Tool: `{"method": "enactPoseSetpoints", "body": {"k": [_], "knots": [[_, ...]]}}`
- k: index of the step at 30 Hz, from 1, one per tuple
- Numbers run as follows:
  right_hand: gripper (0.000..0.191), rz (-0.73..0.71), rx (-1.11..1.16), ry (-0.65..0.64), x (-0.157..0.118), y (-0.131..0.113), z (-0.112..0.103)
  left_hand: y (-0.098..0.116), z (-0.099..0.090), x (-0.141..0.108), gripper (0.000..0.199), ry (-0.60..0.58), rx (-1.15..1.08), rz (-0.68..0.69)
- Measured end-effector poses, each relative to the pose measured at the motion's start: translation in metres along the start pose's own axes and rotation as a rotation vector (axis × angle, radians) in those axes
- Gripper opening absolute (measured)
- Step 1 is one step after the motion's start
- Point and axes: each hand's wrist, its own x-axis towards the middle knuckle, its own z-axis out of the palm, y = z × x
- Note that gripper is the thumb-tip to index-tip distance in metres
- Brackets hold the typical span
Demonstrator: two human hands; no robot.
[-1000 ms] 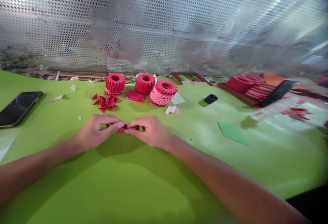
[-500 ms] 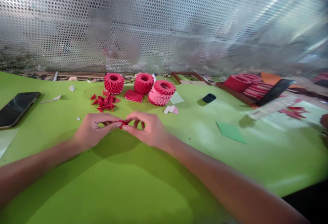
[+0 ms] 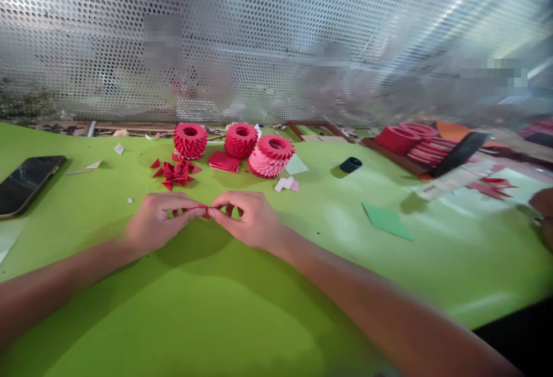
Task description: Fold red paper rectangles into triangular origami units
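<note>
My left hand (image 3: 162, 221) and my right hand (image 3: 246, 219) meet at the middle of the green table (image 3: 276, 308), and their fingertips pinch a small folded piece of red paper (image 3: 206, 212) from both sides. Most of that piece is hidden by my fingers. Just beyond my left hand lies a heap of folded red paper triangles (image 3: 175, 173). Further back stand several round modules of the same folded units: a red ring (image 3: 190, 141), another red ring (image 3: 241, 140) and a red-and-pink stack (image 3: 271, 157).
A black smartphone (image 3: 26, 186) lies at the left. A red paper stack (image 3: 223, 162), a dark tape roll (image 3: 351, 164) and a green paper sheet (image 3: 386, 221) sit on the table. A perforated metal screen (image 3: 276, 49) stands behind. Another person's hand (image 3: 543, 210) shows at the right edge.
My fingertips have drawn closer around the red paper. The whole scene has shifted slightly left in view, and the other person's hand reaches further in at the right edge.
</note>
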Motion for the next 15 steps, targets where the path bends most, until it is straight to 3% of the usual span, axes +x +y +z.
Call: {"method": "enactPoseSetpoints", "body": {"k": [15], "knots": [[0.011, -0.057, 0.033, 0.029, -0.0011, 0.0014, 0.0003, 0.0015, -0.0012, 0.0007, 0.017, 0.068, 0.024, 0.081]]}}
